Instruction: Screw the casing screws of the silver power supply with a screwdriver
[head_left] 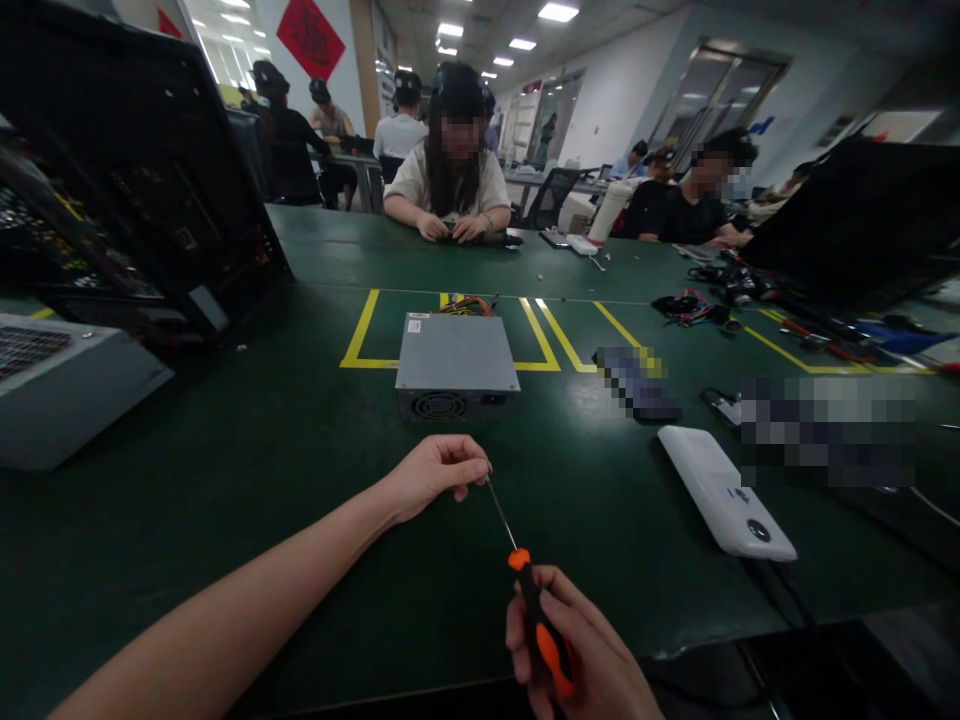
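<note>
My right hand is wrapped round the orange and black handle of a screwdriver. Its thin metal shaft slants up and away to the left. At the tip, the thumb and fingers of my left hand are pinched together; whatever small thing they hold is too tiny to make out. Just beyond my left hand a grey metal power supply lies on the green table. Its fan grille and socket face me, and coloured cables come out behind it.
To the left stand an open computer case and another grey metal box. A white power bank and a blurred-out phone lie to the right. Cables and tools clutter the far right. A person sits across the table.
</note>
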